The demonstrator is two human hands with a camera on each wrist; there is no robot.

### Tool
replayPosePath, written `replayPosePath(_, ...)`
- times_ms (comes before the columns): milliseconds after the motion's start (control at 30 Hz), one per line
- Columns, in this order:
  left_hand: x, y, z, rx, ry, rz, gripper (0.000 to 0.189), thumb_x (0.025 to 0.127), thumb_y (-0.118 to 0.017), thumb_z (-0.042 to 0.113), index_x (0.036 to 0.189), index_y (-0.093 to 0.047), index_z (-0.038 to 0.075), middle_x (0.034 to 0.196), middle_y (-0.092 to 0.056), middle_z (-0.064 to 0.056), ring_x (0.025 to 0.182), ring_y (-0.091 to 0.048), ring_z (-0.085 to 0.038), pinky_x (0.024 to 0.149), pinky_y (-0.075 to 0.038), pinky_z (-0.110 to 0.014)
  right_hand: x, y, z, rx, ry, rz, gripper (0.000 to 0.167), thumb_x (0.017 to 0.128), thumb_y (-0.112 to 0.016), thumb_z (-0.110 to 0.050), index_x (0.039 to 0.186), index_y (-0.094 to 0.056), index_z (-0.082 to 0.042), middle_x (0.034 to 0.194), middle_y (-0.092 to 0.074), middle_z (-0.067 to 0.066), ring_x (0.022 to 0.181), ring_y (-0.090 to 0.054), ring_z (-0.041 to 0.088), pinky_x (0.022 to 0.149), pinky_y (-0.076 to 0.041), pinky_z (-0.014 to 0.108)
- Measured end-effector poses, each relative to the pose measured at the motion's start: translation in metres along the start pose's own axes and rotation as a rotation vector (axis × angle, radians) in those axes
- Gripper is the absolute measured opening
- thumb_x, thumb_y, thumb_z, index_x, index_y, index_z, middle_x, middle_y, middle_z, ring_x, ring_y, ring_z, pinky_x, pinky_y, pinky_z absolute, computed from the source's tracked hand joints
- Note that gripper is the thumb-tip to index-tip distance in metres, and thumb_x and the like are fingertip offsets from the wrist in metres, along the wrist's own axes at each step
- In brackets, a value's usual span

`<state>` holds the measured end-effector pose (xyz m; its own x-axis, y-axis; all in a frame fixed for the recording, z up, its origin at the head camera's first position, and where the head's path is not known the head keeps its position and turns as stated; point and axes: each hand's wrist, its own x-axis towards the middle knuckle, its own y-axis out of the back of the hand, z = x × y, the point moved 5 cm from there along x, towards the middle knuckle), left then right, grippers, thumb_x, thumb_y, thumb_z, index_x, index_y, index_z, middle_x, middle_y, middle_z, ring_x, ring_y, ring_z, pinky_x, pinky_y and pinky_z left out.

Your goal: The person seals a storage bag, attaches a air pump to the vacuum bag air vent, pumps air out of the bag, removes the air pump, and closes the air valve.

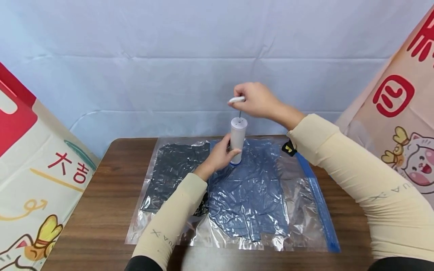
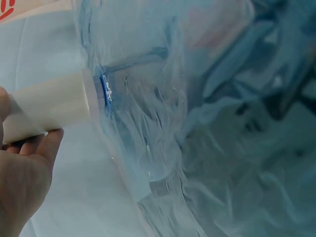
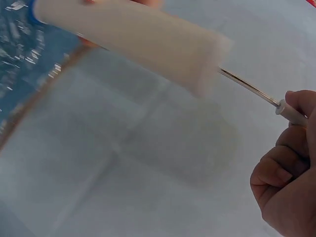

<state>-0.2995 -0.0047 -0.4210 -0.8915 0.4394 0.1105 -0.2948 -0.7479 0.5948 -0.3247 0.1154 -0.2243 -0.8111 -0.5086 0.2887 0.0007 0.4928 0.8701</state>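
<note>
A white hand pump (image 1: 238, 139) stands upright on a clear vacuum storage bag (image 1: 200, 239), its blue-rimmed foot at the bag's valve (image 2: 107, 91). My left hand (image 1: 219, 152) grips the pump's barrel low down. Above it, my right hand (image 1: 255, 99) holds the white pump handle (image 1: 236, 99), with a length of metal rod (image 3: 249, 87) showing between handle and barrel. Inside the bag lie a folded dark garment (image 1: 179, 173) on the left and a folded blue garment (image 1: 247, 195) on the right. Wrinkled film surrounds the valve in the left wrist view.
The bag lies flat on a brown wooden table (image 1: 101, 210), its blue zip edge (image 1: 318, 203) along the right side. A pale cloth backdrop (image 1: 169, 75) hangs behind the table. Printed panels (image 1: 44, 180) stand at both sides.
</note>
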Motion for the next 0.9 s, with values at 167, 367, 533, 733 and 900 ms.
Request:
replayPosePath(167, 0.001, -0.001, 0.003, -0.002, 0.006, -0.007, 0.064, 0.103, -0.063, 0.024, 0.156, -0.031, 0.007, 0.149, -0.049, -0.016, 0.138, -0.05, -0.028, 0.112, -0.043, -0.036, -0.011, -0.028, 0.014, -0.012, 0.007, -0.03, 0.022, 0.095, -0.065, -0.011, 0.077, -0.052, -0.01, 0.068, -0.048, 0.004, 0.06, -0.044, 0.022, 0.06, -0.037, 0.034)
replayPosePath(367, 0.003, -0.001, 0.003, 0.015, -0.006, -0.004, 0.061, 0.103, -0.063, 0.025, 0.153, -0.034, 0.006, 0.146, -0.051, -0.016, 0.136, -0.052, -0.028, 0.111, -0.045, -0.037, -0.016, -0.039, 0.022, 0.007, 0.011, 0.02, 0.016, 0.091, -0.063, -0.005, 0.079, -0.054, -0.01, 0.067, -0.05, 0.004, 0.059, -0.043, 0.021, 0.059, -0.037, 0.033)
replayPosePath(533, 0.001, 0.001, 0.0, 0.012, 0.001, -0.002, 0.063, 0.103, -0.063, 0.024, 0.155, -0.032, 0.007, 0.148, -0.05, -0.015, 0.136, -0.052, -0.028, 0.111, -0.045, -0.037, -0.012, -0.037, 0.018, -0.005, 0.033, 0.038, 0.018, 0.09, -0.064, -0.005, 0.076, -0.053, -0.011, 0.066, -0.05, 0.004, 0.059, -0.043, 0.021, 0.058, -0.037, 0.033)
replayPosePath(733, 0.003, -0.003, 0.003, 0.021, 0.013, -0.006, 0.063, 0.103, -0.062, 0.025, 0.155, -0.031, 0.006, 0.147, -0.05, -0.016, 0.135, -0.052, -0.029, 0.11, -0.045, -0.036, -0.006, -0.022, 0.01, -0.073, 0.058, 0.066, 0.023, 0.087, -0.065, -0.004, 0.071, -0.05, -0.011, 0.063, -0.046, 0.003, 0.058, -0.043, 0.021, 0.056, -0.036, 0.033)
replayPosePath(900, 0.003, -0.005, 0.002, 0.024, 0.034, -0.016, 0.063, 0.103, -0.062, 0.028, 0.154, -0.031, 0.007, 0.148, -0.05, -0.016, 0.136, -0.052, -0.028, 0.11, -0.045, -0.034, 0.0, -0.008, 0.001, -0.058, 0.043, 0.073, 0.022, 0.088, -0.062, -0.002, 0.07, -0.051, -0.011, 0.061, -0.047, 0.004, 0.057, -0.043, 0.021, 0.057, -0.035, 0.032)
